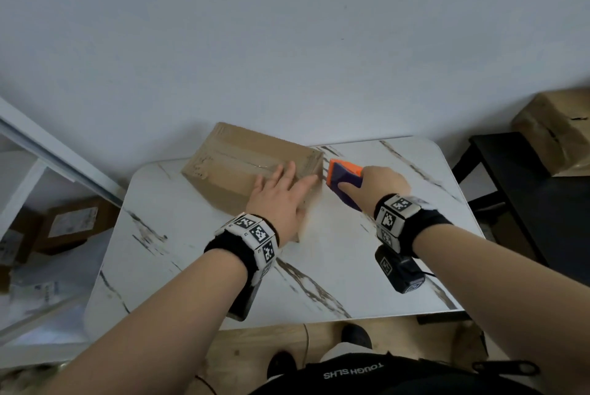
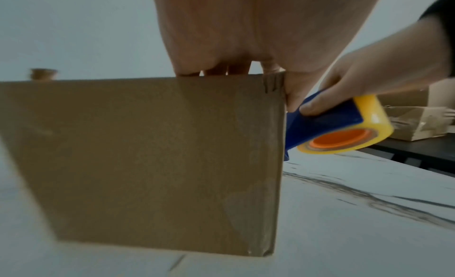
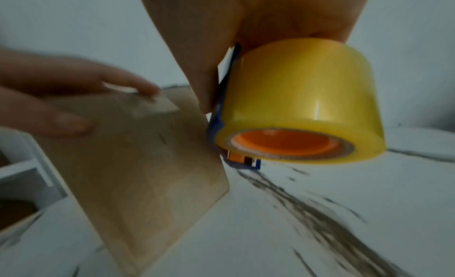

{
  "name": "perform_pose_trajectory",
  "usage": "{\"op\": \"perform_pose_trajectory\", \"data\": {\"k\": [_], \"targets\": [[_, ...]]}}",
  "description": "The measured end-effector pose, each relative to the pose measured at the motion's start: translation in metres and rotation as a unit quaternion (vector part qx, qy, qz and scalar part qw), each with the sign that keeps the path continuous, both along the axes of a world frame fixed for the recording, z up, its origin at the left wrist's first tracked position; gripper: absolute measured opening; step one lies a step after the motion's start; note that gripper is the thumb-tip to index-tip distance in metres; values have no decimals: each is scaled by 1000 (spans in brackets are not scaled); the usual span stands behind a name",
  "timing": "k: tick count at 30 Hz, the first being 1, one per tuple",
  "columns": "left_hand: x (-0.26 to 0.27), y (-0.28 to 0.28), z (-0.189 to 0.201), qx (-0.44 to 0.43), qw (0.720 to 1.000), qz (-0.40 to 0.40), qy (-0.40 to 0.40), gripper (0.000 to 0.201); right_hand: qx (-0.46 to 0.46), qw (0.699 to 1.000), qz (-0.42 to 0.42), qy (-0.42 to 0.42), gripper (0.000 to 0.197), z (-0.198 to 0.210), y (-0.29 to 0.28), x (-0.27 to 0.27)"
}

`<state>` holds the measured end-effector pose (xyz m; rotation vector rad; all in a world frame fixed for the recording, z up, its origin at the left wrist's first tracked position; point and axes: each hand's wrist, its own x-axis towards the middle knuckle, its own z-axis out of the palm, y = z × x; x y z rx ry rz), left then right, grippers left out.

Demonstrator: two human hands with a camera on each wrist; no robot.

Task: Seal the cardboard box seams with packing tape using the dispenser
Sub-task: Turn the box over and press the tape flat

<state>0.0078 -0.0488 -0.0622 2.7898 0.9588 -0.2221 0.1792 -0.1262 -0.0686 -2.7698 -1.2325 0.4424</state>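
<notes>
Box point(image 1: 252, 168) at the table's point(image 1: 367, 279) 11 o'clock, glossy tape already along its top seam; left hand point(image 1: 281, 200) flat, fingers straight, steadying it; right hand point(image 1: 380, 185) grips the dispenser point(image 1: 346, 182) against the 3 o'clock end, so end and remaining seams seem undone.

The white desk point(image 1: 367, 267), marbled with dark veins and round at its corners, stands against a pale wall. A cardboard box point(image 1: 236, 165) rests on it toward eleven o'clock, set askew to the desk's edges, its far end near the wall.
</notes>
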Motion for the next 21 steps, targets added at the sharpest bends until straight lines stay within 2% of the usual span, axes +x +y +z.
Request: {"op": "perform_pose_trajectory", "data": {"k": [5, 8, 14, 17, 19, 21], "targets": [[-24, -8, -2, -17, 997, -57, -48, 76, 5, 999, 23, -34, 40, -26, -11, -5], [-33, -10, -3, -17, 997, -28, -67, 74, 9, 1000, 12, 12, 34, -39, -17, -14], [-45, -5, -4, -19, 994, 10, -110, 71, -74, 990, 40, 111, 32, -62, -23, -32], [-52, -2, -3, -40, 984, 48, -170, 62, 12, 988, 16, 153, 22, -45, -23, -35], [-57, 1, -1, -55, 976, 67, -201, 54, 122, 980, -24, 155, 17, -30, -22, -36], [-61, 3, 1, -58, 975, 75, -203, 47, 241, 962, 7, 131, 24, -16, -17, -42]]}}
